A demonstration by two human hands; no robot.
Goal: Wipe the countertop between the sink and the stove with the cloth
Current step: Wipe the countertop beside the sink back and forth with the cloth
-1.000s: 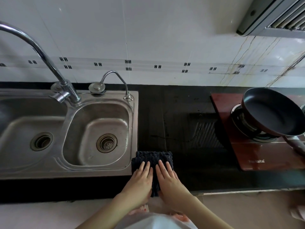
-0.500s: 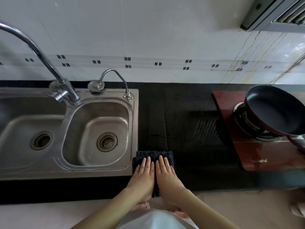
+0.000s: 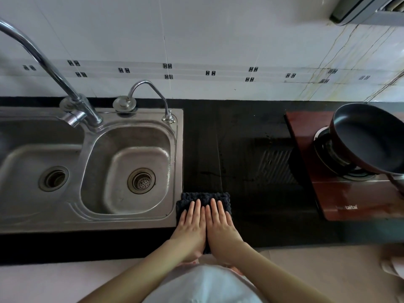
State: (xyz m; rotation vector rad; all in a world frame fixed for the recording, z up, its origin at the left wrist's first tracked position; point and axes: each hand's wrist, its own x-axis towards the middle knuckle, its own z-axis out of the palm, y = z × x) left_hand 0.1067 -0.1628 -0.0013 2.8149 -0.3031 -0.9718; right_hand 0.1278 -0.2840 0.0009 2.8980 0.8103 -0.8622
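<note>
Over on the left is the steel sink [image 3: 179, 149]. Its tall tap [image 3: 54, 77] and small tap [image 3: 148, 92] both stand on the back rim, out of any wiping path.

Now the action: the dark folded cloth [image 3: 205, 197] lies on the table [image 3: 240, 132], hard against the sink's right rim at its front corner. The left hand [image 3: 192, 228] is flat on it with fingers straight. The right hand [image 3: 223, 230] is pressed down the same way, and the two hands sit side by side and touching. Nothing is gripped; the palms simply bear down. That reads as a starting stance: two flat palms spread the pressure across the whole fold, and parking at the sink's edge lets a stroke run away from the sink with no strip missed.

Right of the sink, the black table shows streaks and specks, so most of the job looks undone.

Furthest right from the sink sits the red stove [image 3: 328, 204], with a dark pan [image 3: 367, 138] resting on its burner. The stove's near edge likely marks where each pass should stop.
</note>
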